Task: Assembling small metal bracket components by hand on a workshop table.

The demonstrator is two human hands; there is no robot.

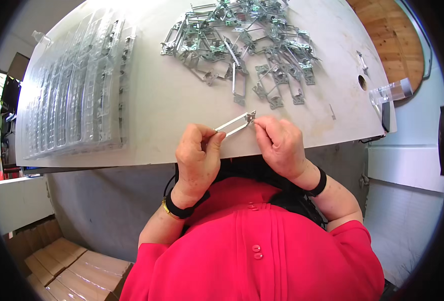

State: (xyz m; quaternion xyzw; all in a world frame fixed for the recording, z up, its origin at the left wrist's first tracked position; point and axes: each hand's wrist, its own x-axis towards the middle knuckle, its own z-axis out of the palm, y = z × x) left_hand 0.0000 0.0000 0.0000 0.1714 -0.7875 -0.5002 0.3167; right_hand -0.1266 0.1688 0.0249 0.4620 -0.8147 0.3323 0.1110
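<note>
Just above the table's near edge, my left hand (198, 153) pinches a narrow metal linkage (236, 120) by one end, between thumb and bent forefinger. Two slim parallel bars run up to the right from those fingers to a small plate with holes. At that plate is my right hand (281, 145), its thumb and forefinger closed together. Whatever lies between the right fingertips is too small or hidden to make out. Farther back on the table, a tangled heap of similar metal linkages (239, 42) spreads out, its nearest pieces a short way beyond my hands.
Clear plastic compartment trays (66, 95) are stacked at the left of the white table (156, 108). Toward the right lie a loose linkage (362, 61), a thin metal piece (332, 111) and a clear plastic bottle (390, 92) beside a round hole. Cardboard boxes (76, 268) sit at lower left.
</note>
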